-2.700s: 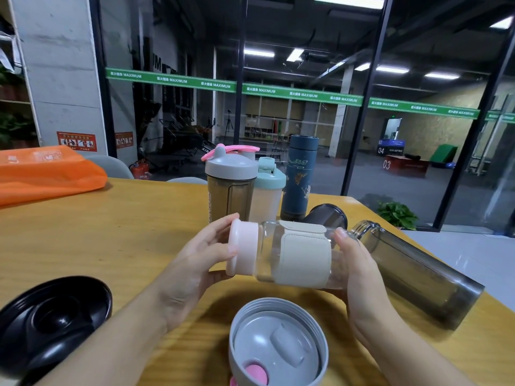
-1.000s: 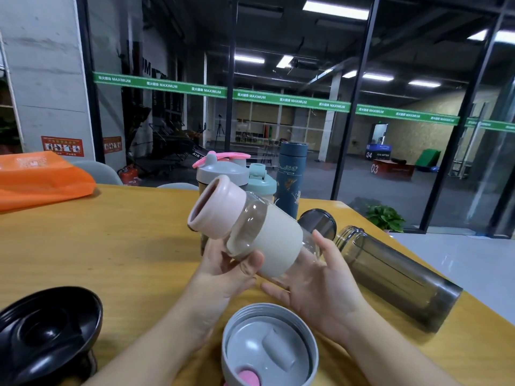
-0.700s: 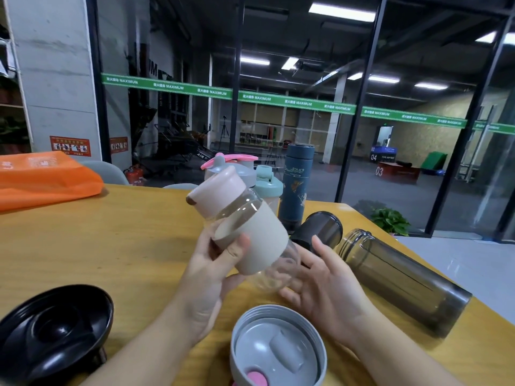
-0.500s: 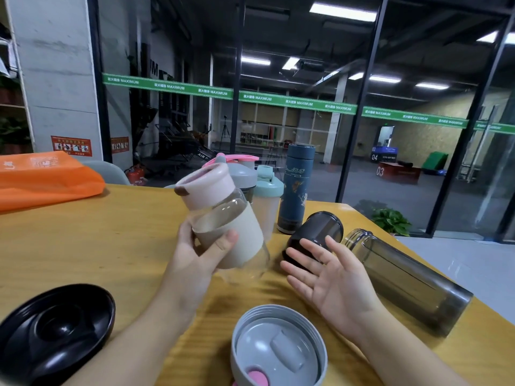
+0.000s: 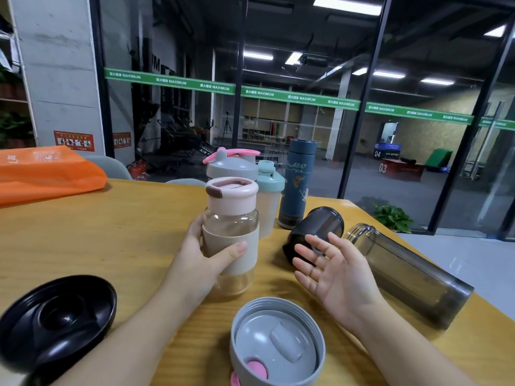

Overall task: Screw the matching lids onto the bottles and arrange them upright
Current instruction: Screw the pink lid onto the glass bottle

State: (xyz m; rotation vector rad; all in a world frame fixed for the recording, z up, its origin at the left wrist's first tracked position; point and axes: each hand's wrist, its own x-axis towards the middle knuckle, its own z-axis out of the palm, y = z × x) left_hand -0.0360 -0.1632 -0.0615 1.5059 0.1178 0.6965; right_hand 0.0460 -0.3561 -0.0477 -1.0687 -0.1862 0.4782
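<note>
Bottle (image 5: 230, 238) upright in left grip (image 5: 204, 256), fingers wrapped; right grip (image 5: 330, 270) spread, empty.

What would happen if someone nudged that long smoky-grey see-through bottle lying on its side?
The long smoky-grey transparent bottle would probably roll, being round and lying on the smooth wooden table. It looks empty and lidless, so likely light. Its glossy wall may be slippery to grip.

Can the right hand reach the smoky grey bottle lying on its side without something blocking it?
Probably yes. The right hand is open and holds nothing, and the smoky grey bottle lies just beyond it on the table, with nothing visible between them.
</note>
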